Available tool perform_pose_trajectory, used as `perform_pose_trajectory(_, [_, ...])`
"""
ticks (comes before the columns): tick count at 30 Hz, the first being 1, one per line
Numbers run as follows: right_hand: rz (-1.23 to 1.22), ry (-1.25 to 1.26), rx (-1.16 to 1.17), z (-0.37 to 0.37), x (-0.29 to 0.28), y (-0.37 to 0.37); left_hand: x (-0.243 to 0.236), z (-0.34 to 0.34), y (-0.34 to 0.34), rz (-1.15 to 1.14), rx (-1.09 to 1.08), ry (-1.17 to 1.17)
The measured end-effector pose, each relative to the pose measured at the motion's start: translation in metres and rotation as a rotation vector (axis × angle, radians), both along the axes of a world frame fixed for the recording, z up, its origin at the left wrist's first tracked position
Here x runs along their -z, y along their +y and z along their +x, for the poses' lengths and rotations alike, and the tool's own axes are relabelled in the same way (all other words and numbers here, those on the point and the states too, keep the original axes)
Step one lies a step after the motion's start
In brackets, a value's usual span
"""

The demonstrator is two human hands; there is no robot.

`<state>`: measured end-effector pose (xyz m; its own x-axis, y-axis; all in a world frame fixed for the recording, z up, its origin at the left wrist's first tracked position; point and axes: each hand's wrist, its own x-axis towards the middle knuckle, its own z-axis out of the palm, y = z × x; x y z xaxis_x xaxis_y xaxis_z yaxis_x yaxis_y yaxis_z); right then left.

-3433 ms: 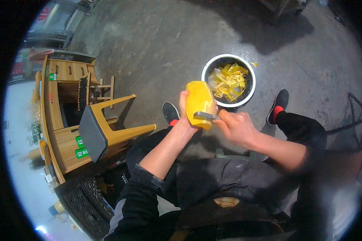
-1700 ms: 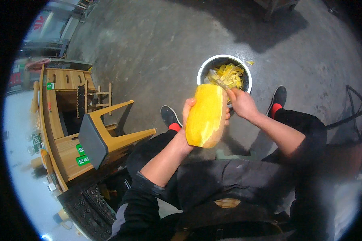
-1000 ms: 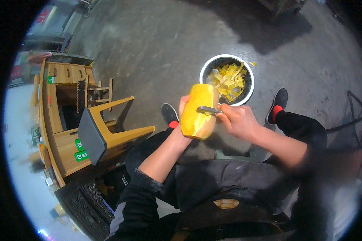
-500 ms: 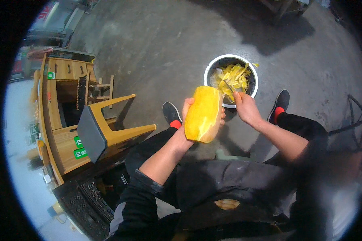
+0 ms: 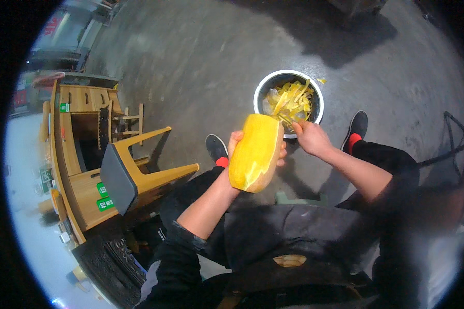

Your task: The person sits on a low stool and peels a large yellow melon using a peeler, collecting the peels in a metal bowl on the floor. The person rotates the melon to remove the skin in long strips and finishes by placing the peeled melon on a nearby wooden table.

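Over grey concrete (image 5: 191,62), left hand (image 5: 235,142) grasps oblong yellow squash (image 5: 253,147) mid-peel, tan skin (image 5: 265,175) seemingly next, right hand (image 5: 312,137) curled, contents unclear.

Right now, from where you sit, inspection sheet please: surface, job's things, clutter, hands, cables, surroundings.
Surface: grey floor, marked with darker patches.
Job's things: yellow squash, paler tan down its right side; peeler, mostly hidden; white-rimmed bin holding peels.
Clutter: small yellow scrap on the floor just outside the bin.
Left hand: wrapped around the squash.
Right hand: closed on the peeler, overlapping the bin's near rim in this view.
Cables: dark line at right; cable or frame, cannot tell.
Surroundings: stool and wooden desk at left; other people: nothing seen.
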<state>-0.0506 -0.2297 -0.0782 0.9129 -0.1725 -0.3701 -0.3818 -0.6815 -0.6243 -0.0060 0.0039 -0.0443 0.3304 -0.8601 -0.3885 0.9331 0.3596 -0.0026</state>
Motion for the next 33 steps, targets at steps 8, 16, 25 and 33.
perform_pose_trajectory(8, [0.282,-0.197,0.13,-0.018,-0.023,0.024,0.004,0.004,0.0,-0.02,-0.11,0.073])
perform_pose_trajectory(16, [0.156,-0.502,-0.376,-0.034,-0.081,0.028,0.019,0.013,0.006,-0.017,-0.197,0.012])
perform_pose_trajectory(25, [0.133,-0.484,-0.329,-0.027,-0.076,0.021,0.018,0.011,0.004,0.066,-0.183,0.008])
perform_pose_trajectory(33, [0.048,-0.309,-0.176,0.002,-0.033,0.015,0.012,0.007,0.004,-0.009,-0.023,-0.025])
